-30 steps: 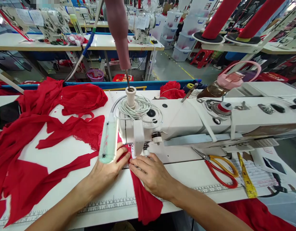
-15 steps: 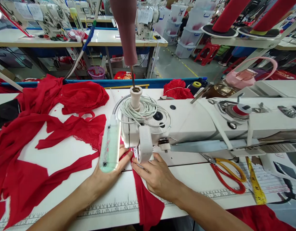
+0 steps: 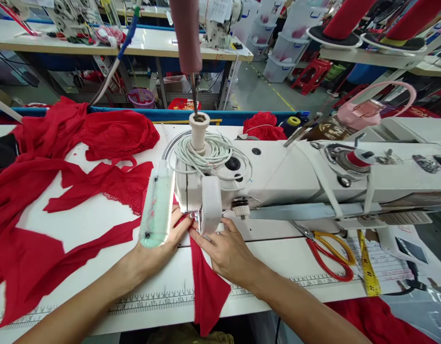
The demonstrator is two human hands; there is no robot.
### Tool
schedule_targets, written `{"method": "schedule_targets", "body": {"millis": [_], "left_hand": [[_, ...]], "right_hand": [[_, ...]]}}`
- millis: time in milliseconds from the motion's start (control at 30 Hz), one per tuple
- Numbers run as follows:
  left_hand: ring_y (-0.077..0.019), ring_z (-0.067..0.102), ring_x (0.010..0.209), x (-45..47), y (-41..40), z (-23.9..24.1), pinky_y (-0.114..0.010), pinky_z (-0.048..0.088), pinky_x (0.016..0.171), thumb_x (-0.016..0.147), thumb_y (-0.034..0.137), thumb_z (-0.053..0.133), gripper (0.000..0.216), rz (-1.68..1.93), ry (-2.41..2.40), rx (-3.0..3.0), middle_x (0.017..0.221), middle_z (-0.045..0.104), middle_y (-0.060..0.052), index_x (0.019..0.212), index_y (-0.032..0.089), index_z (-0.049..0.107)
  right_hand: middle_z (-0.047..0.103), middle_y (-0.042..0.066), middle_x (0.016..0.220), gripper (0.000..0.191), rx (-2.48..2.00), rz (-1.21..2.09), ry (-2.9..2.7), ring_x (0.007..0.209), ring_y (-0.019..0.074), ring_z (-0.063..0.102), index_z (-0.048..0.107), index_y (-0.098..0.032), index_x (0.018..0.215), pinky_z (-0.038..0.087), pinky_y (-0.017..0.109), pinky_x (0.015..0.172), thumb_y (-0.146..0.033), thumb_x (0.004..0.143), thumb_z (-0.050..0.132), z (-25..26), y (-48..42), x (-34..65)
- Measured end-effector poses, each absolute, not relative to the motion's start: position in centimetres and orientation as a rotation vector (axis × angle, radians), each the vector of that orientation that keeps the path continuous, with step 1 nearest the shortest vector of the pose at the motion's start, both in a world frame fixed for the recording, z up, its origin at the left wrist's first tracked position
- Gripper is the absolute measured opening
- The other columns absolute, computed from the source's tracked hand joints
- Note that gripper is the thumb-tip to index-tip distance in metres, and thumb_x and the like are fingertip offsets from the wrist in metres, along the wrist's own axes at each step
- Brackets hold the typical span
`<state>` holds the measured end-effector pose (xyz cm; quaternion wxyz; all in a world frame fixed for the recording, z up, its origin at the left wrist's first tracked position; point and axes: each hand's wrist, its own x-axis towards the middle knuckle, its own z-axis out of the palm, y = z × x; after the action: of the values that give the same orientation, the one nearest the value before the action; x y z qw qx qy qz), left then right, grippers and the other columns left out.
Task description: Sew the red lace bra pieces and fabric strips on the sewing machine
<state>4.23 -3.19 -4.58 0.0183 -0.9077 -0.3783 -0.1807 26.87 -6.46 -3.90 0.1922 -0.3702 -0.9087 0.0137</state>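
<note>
A white sewing machine [image 3: 295, 181] lies across the table. A strip of red fabric [image 3: 206, 286] runs from under its needle head towards me and hangs over the table's front edge. My left hand [image 3: 159, 243] lies flat on the fabric left of the needle, partly hidden behind a pale green lamp [image 3: 155, 210]. My right hand [image 3: 223, 251] presses the fabric just right of the needle, fingers stretched forward and close together. Both hands touch the cloth near the presser foot.
Piles of red fabric [image 3: 62, 181] cover the left of the white table [image 3: 98, 224]. Red-and-yellow scissors [image 3: 331, 253] and a yellow tape measure [image 3: 367, 267] lie at the right. Coiled cable [image 3: 213, 155] sits on the machine. Other sewing stations stand behind.
The fabric strip has fed further under the needle, leaving less cloth on my side. Both hands have stayed by the presser foot; the view shifted slightly.
</note>
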Motion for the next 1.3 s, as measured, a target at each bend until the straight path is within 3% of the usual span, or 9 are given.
{"method": "schedule_targets", "body": {"millis": [133,300,400,600,867,1067,1200,1300], "left_hand": [[-0.03,0.064,0.108,5.2,-3.9,-3.5,-0.048,0.051,0.093,0.091,0.005,0.047,0.039,-0.554,-1.188,-2.68,0.122,0.067,-0.017,0.125,0.016,0.063],[-0.024,0.064,0.09,5.0,-4.3,-2.6,-0.036,0.048,0.075,0.089,0.0,0.046,0.032,-0.555,-1.105,-2.67,0.092,0.069,-0.01,0.111,0.015,0.065],[-0.0212,0.061,0.085,4.5,-4.0,-2.4,-0.034,0.045,0.073,0.085,-0.002,0.044,0.039,-0.647,-1.134,-2.729,0.091,0.067,-0.007,0.114,0.016,0.063],[-0.0181,0.055,0.072,4.6,-4.1,-2.6,-0.031,0.039,0.065,0.088,0.0,0.048,0.033,-0.569,-1.056,-2.762,0.077,0.059,-0.003,0.109,0.018,0.066],[-0.0267,0.062,0.103,4.1,-4.8,-4.3,-0.038,0.051,0.082,0.09,0.002,0.048,0.039,-0.482,-1.075,-2.739,0.094,0.067,-0.01,0.124,0.014,0.063],[-0.0257,0.064,0.104,4.4,-3.4,-4.3,-0.041,0.05,0.093,0.091,0.006,0.044,0.04,-0.557,-1.078,-2.742,0.111,0.068,-0.011,0.122,0.018,0.064],[-0.0282,0.063,0.101,5.1,-3.9,-3.2,-0.044,0.051,0.089,0.089,0.001,0.044,0.036,-0.522,-1.12,-2.699,0.099,0.068,-0.013,0.115,0.013,0.067],[-0.0246,0.061,0.094,4.6,-4.3,-2.9,-0.042,0.051,0.087,0.087,-0.001,0.046,0.038,-0.626,-1.152,-2.758,0.094,0.067,-0.01,0.116,0.014,0.066]], "right_hand": [[0.072,0.012,0.101,0.058,-1.077,0.044,-2.571,0.114,0.0284,0.055,0.058,-0.011,0.134,0.032,0.044,0.101,-0.003,0.078,0.06,-3.6,-6.6,26.8],[0.068,0.012,0.122,0.049,-1.047,0.006,-2.579,0.11,0.0248,0.055,0.06,-0.013,0.13,0.035,0.042,0.098,-0.004,0.082,0.056,-3.2,-7.0,26.6],[0.069,0.01,0.119,0.043,-0.953,0.011,-2.541,0.102,0.0221,0.057,0.064,-0.012,0.123,0.036,0.041,0.091,-0.002,0.084,0.052,-3.2,-7.1,26.5],[0.071,0.008,0.109,0.04,-0.94,0.018,-2.512,0.097,0.0207,0.058,0.067,-0.015,0.116,0.035,0.04,0.089,-0.001,0.083,0.05,-3.3,-7.2,26.5],[0.073,0.008,0.102,0.037,-0.944,-0.025,-2.474,0.088,0.0206,0.057,0.067,-0.014,0.118,0.035,0.041,0.092,-0.005,0.085,0.054,-3.4,-6.9,26.7],[0.07,0.007,0.08,0.054,-1.02,0.003,-2.507,0.104,0.0266,0.056,0.062,-0.012,0.129,0.034,0.043,0.096,0.002,0.077,0.057,-3.7,-6.4,26.9],[0.072,0.008,0.105,0.05,-0.991,0.022,-2.527,0.101,0.0232,0.057,0.063,-0.014,0.126,0.034,0.043,0.098,0.002,0.079,0.055,-3.3,-6.8,26.8],[0.071,0.007,0.115,0.045,-0.949,0.016,-2.498,0.091,0.0195,0.056,0.066,-0.014,0.117,0.035,0.04,0.094,0.004,0.079,0.049,-3.0,-7.1,26.6]]}}
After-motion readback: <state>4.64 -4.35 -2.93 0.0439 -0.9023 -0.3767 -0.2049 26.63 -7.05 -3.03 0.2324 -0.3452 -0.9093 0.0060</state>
